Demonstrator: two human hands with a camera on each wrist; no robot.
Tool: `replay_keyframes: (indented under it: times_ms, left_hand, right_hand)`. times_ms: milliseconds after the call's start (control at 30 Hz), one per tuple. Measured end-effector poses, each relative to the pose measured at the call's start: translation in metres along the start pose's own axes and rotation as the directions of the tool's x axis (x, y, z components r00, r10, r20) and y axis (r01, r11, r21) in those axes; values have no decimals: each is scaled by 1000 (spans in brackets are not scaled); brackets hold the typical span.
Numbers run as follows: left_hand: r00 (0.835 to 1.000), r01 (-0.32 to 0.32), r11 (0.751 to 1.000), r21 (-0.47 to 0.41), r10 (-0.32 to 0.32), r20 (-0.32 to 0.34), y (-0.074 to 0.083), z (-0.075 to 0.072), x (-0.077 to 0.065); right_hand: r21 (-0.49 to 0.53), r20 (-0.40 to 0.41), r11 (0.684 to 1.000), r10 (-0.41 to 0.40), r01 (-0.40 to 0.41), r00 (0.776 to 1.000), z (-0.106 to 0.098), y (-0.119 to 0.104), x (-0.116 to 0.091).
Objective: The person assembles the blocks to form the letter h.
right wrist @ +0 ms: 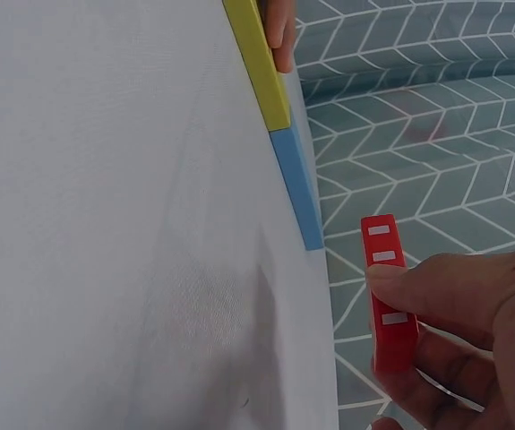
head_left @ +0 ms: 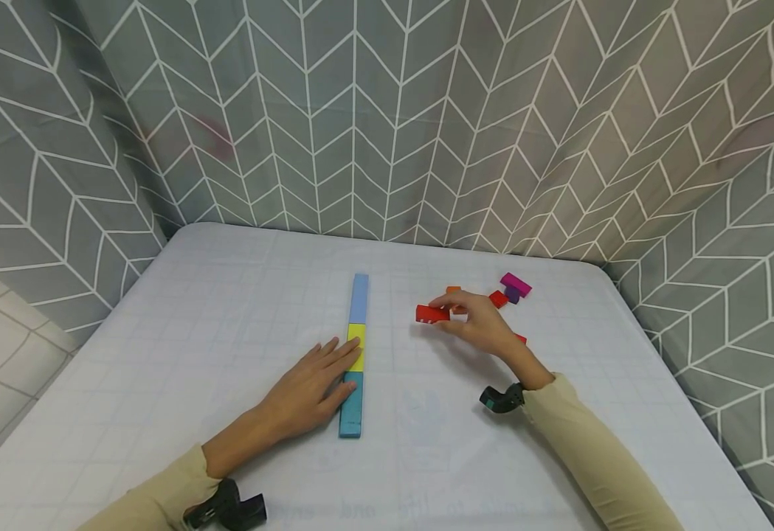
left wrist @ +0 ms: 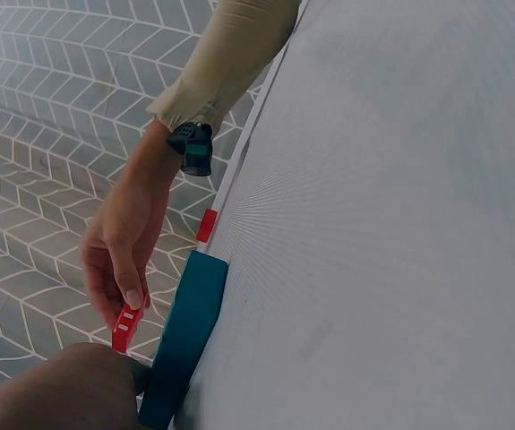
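Note:
Three flat blocks lie end to end in a straight row on the table: a light blue block (head_left: 358, 299) at the far end, a yellow block (head_left: 356, 332) in the middle and a teal block (head_left: 351, 417) nearest me. My left hand (head_left: 307, 391) rests on the row with extended fingers, the fingertips on the yellow block and the thumb at the teal one. To the right of the row, my right hand (head_left: 482, 324) pinches a red block (right wrist: 380, 237) between thumb and fingers, above the table. White rectangles mark its side in the right wrist view.
Behind the right hand lie a magenta block (head_left: 516, 284), a purple block (head_left: 512, 295), another red block (head_left: 498, 299) and a partly hidden orange block (head_left: 453, 288). A further red piece (head_left: 522, 338) peeks out by the right wrist. Patterned curtains (head_left: 387, 125) surround the white table (head_left: 227, 295).

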State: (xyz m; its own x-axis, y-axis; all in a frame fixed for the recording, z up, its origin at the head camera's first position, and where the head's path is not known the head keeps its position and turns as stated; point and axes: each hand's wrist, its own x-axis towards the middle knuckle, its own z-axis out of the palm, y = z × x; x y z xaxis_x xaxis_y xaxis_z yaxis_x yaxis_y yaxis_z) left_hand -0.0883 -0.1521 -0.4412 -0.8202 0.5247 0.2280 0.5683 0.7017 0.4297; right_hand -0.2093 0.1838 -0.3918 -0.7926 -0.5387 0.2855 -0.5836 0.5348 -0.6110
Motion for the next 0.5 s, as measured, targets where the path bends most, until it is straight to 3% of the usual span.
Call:
replay_keyframes:
  times_ms: [500]
  left_hand:
    - [1000, 16, 1000, 9, -16, 19, 0, 0, 1]
  right_hand:
    - [-13, 31, 1000, 12, -11, 999, 8, -7, 9]
